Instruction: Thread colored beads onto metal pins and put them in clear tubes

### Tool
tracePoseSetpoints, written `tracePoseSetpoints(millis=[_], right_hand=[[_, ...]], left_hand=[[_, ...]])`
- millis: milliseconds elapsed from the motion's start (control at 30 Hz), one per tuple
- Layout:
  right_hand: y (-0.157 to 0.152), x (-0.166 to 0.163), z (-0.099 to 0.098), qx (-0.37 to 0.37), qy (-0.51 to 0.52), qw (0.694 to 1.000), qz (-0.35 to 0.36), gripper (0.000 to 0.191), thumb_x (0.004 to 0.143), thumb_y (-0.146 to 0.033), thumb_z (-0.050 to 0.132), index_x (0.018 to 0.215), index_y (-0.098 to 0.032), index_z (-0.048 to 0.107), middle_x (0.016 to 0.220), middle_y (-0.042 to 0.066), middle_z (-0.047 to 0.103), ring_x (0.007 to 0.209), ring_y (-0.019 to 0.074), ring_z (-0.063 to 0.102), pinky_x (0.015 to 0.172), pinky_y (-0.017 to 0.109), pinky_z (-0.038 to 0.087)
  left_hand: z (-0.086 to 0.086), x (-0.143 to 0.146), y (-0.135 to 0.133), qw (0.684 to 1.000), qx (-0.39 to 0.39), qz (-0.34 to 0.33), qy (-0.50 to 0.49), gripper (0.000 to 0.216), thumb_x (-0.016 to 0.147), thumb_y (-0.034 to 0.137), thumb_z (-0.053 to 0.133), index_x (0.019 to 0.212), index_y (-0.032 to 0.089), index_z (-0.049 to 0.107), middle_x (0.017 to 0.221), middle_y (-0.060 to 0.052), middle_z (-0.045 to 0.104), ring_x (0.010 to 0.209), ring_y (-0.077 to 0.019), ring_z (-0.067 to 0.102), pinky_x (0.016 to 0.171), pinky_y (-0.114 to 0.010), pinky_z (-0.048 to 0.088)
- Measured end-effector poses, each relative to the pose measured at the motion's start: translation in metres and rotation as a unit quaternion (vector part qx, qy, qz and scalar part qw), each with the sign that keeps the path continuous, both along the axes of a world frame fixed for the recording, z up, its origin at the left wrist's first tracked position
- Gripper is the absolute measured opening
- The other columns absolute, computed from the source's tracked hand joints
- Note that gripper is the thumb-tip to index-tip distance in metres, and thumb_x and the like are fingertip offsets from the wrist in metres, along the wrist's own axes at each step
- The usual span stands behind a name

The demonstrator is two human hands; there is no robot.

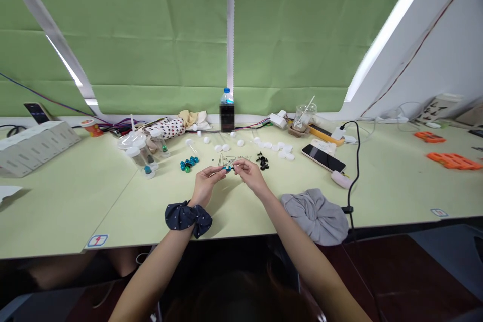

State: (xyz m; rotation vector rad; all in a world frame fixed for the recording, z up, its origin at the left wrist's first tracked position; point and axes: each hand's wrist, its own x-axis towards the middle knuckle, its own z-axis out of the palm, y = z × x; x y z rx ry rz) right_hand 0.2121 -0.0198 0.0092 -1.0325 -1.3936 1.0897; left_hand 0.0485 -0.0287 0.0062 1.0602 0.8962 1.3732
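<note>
My left hand (206,181) pinches a small shiny blue piece (227,168) above the table, a dark scrunchie (187,217) round its wrist. My right hand (248,173) meets it from the other side, fingertips closed on a tiny dark part that is too small to name. The two held parts touch or nearly touch. Left of the hands lies a cluster of blue and green shiny balls (187,163). Black stemmed pieces (263,162) sit just right of my right hand. Thin metal pins (236,159) are scattered behind the fingertips.
White round caps (285,151) are spread behind the hands. Clear tubes with white lids (140,157) stand at left. A bottle (227,113) rises at the back. On the right are a phone (323,158), a black cable (357,161) and a grey cloth bundle (315,216).
</note>
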Motion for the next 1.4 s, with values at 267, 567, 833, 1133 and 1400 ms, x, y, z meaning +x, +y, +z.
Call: tracePoseSetpoints(millis=[267,567,833,1133,1400], right_hand=[[-0.041,-0.007,-0.019,-0.03,0.041,0.997,-0.054,0.035,0.076,-0.048,0.059,0.087,-0.015,0.063,0.066,0.002,0.057,0.055,0.0104,0.048,0.043,0.02,0.03],[-0.076,-0.018,-0.037,-0.07,0.098,0.991,-0.06,0.037,0.078,-0.05,0.057,0.087,-0.014,0.062,0.059,-0.001,0.052,0.046,0.0075,0.037,0.042,0.02,0.026],[-0.086,-0.017,-0.038,-0.05,0.085,0.993,-0.068,0.031,0.083,-0.044,0.054,0.086,-0.015,0.061,0.06,0.0,0.051,0.051,0.0087,0.04,0.044,0.02,0.027],[-0.091,-0.015,-0.034,-0.071,0.123,0.989,-0.033,0.034,0.083,-0.043,0.054,0.105,-0.017,0.055,0.066,-0.001,0.053,0.046,0.0067,0.035,0.043,0.02,0.026],[-0.099,-0.013,-0.038,-0.035,0.087,0.995,-0.029,0.032,0.085,-0.038,0.054,0.11,-0.019,0.051,0.057,-0.004,0.045,0.051,0.0089,0.039,0.045,0.02,0.027]], left_hand=[[-0.007,0.003,-0.04,0.999,-0.039,0.01,0.015,0.029,0.061,0.027,0.078,0.085,0.012,0.07,0.086,-0.009,0.073,0.083,-0.0215,0.067,0.082,-0.037,0.051],[-0.02,0.002,-0.072,0.996,-0.086,0.028,0.015,0.027,0.061,0.024,0.078,0.084,0.012,0.07,0.085,-0.009,0.073,0.077,-0.0188,0.066,0.079,-0.033,0.052],[-0.027,0.008,-0.078,0.996,-0.086,0.036,-0.017,0.022,0.061,0.021,0.078,0.08,0.013,0.071,0.082,-0.006,0.073,0.079,-0.018,0.066,0.079,-0.031,0.052],[-0.03,0.006,-0.079,0.996,-0.075,0.044,-0.017,0.022,0.063,0.022,0.077,0.083,0.014,0.071,0.085,-0.007,0.073,0.081,-0.0187,0.066,0.078,-0.031,0.052],[-0.029,0.006,-0.078,0.997,-0.07,0.032,-0.024,0.019,0.063,0.02,0.076,0.081,0.015,0.071,0.085,-0.006,0.073,0.079,-0.0168,0.065,0.076,-0.027,0.051]])
